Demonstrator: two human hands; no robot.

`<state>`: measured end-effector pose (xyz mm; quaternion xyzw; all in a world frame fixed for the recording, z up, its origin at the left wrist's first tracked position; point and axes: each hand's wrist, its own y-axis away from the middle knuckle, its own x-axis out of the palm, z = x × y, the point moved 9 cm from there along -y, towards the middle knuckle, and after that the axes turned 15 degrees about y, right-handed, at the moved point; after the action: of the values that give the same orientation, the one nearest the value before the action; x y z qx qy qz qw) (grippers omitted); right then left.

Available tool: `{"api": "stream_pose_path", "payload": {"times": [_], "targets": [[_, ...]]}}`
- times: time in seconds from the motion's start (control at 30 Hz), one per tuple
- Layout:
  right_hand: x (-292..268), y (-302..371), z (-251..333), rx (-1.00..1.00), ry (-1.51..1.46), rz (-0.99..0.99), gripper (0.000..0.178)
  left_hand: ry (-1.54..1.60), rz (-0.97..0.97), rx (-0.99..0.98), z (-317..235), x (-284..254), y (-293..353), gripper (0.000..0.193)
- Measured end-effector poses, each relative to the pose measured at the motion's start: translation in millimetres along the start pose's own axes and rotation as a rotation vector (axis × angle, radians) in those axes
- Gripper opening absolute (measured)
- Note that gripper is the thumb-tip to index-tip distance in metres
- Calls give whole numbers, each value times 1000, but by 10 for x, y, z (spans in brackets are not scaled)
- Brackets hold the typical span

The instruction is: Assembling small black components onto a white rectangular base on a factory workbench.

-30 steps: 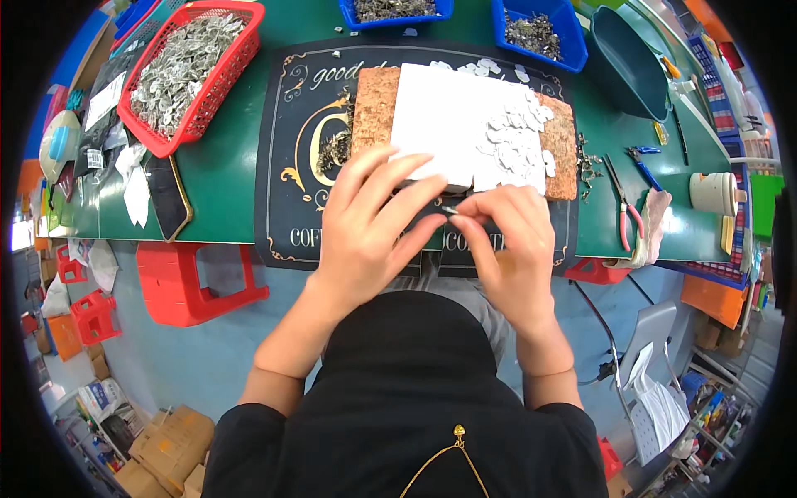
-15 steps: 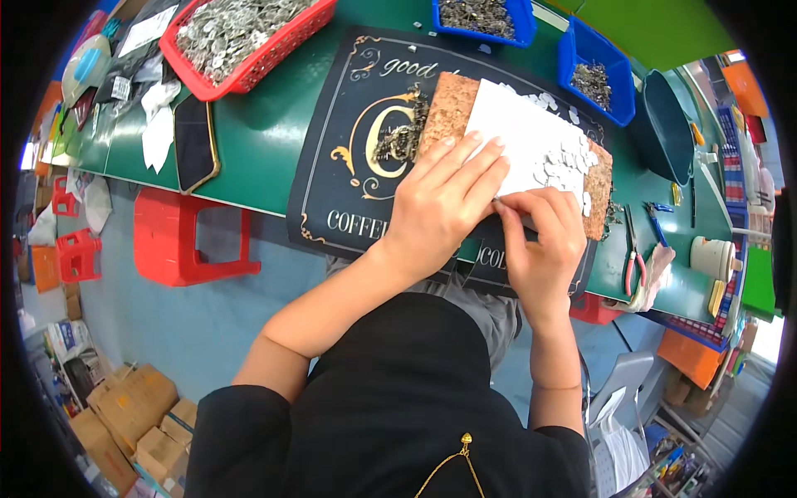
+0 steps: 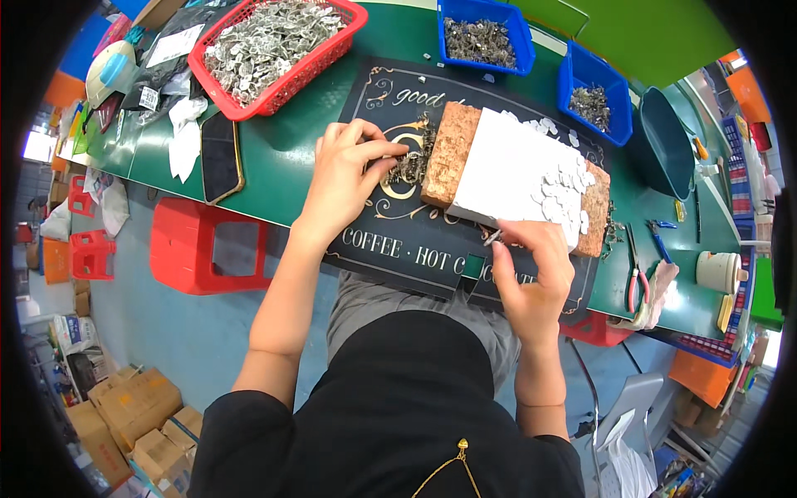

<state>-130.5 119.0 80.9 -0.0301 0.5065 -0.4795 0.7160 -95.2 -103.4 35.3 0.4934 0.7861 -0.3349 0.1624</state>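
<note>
A brown, rough-surfaced block [image 3: 452, 149] lies on a black printed mat [image 3: 365, 224], with a white block [image 3: 502, 166] on top of it. Thin white pieces [image 3: 558, 189] are scattered over the right part of the white block. Left of the brown block is a loose pile of small dark metal parts [image 3: 409, 168]. My left hand [image 3: 339, 173] reaches to that pile, thumb and forefinger pinched at its edge; what is between them is too small to make out. At the white block's near edge, my right hand [image 3: 538, 274] pinches a small metal piece [image 3: 493, 238].
A red basket [image 3: 353, 31] of flat metal pieces stands far left, beside a black pouch [image 3: 220, 162]. Two blue bins [image 3: 531, 51] of small parts sit at the back. To the right are a dark green basin [image 3: 660, 145], pliers [image 3: 635, 278] and a white container [image 3: 716, 272].
My left hand has left the white block and moved left to the pile of metal parts. My right hand has drawn slightly nearer to me, and the metal piece in it now shows.
</note>
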Motion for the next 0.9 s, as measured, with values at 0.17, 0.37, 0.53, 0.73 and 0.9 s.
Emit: {"api": "stream_pose_path", "payload": {"times": [0.17, 0.37, 0.53, 0.73, 0.9], "targets": [[41, 46, -59, 48, -61, -4, 24, 20, -21, 47, -29, 5, -57, 15], [296, 202, -277, 481, -703, 123, 19, 598, -128, -250, 2, 18, 124, 13], [426, 227, -206, 537, -957, 117, 19, 1109, -73, -277, -415, 276, 361, 16], [393, 204, -200, 496, -1033, -22, 12, 1486, -20, -406, -533, 562, 469, 19], [336, 191, -218, 445, -926, -28, 11, 1619, 33, -501, -548, 706, 514, 33]]}}
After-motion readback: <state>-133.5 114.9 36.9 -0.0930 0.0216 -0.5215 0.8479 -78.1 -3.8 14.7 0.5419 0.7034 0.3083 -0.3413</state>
